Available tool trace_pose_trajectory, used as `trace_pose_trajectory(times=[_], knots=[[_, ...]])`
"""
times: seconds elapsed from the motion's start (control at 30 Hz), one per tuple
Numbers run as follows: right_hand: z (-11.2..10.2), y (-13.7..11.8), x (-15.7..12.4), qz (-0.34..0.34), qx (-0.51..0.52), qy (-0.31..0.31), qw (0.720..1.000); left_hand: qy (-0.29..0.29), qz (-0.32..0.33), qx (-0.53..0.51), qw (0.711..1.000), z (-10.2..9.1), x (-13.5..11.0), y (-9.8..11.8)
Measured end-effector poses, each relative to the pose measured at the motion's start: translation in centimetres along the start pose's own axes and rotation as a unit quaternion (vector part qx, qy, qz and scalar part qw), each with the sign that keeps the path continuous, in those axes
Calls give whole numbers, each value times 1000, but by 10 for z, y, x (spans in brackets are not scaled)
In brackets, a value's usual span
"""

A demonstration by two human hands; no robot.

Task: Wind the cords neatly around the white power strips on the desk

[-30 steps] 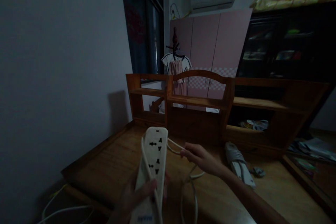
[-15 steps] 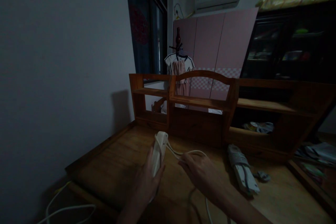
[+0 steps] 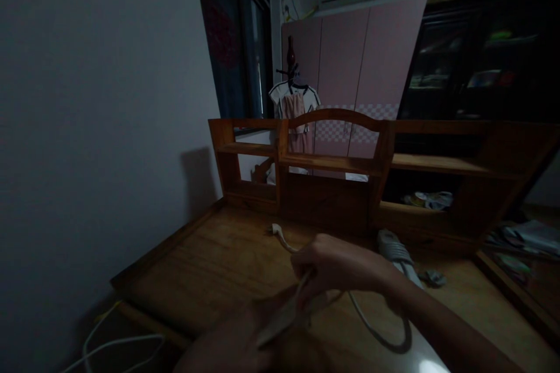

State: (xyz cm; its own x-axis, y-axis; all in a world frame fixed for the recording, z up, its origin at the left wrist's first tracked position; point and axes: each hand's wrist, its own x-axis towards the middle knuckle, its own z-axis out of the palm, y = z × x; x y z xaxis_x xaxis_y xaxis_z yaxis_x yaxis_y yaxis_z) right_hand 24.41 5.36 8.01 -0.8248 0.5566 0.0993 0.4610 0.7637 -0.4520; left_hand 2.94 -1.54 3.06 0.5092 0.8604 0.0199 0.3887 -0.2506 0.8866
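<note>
My left hand (image 3: 231, 332), blurred and low in the view, is closed around a white power strip (image 3: 280, 322), which is tilted and partly covered by my hands. My right hand (image 3: 321, 262) is closed on the strip's white cord (image 3: 305, 281), just above the strip. A plug (image 3: 276, 229) on a short stretch of cord sticks out past my right hand. From beneath my right forearm, a loose loop of cord (image 3: 371, 326) hangs toward the front. Behind that forearm, a second power strip (image 3: 394, 247) lies on the wooden desktop (image 3: 192, 268), its cord wound around it.
A wooden shelf unit (image 3: 332, 163) runs along the back of the desktop. Beside the second strip lies a small grey crumpled thing (image 3: 433, 277). White cable (image 3: 118, 339) hangs at the lower left, by the wall (image 3: 109, 128). Papers (image 3: 534, 236) lie at the right.
The power strip has swung down and tilted toward me. My right hand has come over it, gripping the cord. The plug now shows beyond my right hand.
</note>
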Motion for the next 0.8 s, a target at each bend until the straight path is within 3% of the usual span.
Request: trace_pose_trajectory(times=[0.1,0.27,0.37,0.47,0.6,0.7,0.8], knots=[[-9,5,3,-12,166,-19,986,-115,-35,17,993,-6,-11,18],[-5,14,10,-21,337,-11,941,-124,-75,8,989,-7,-19,14],[3,16,16,-32,391,-39,919,-88,-90,-16,992,1,-20,4],[9,18,22,-24,418,-35,908,-15,-75,-92,993,13,-24,-7],[20,24,26,-19,430,52,901,55,-61,-158,984,26,-26,-25],[38,31,27,-8,411,122,903,105,-110,-186,971,33,-21,-38],[57,29,25,53,358,160,919,173,-137,-186,957,38,-12,-42]])
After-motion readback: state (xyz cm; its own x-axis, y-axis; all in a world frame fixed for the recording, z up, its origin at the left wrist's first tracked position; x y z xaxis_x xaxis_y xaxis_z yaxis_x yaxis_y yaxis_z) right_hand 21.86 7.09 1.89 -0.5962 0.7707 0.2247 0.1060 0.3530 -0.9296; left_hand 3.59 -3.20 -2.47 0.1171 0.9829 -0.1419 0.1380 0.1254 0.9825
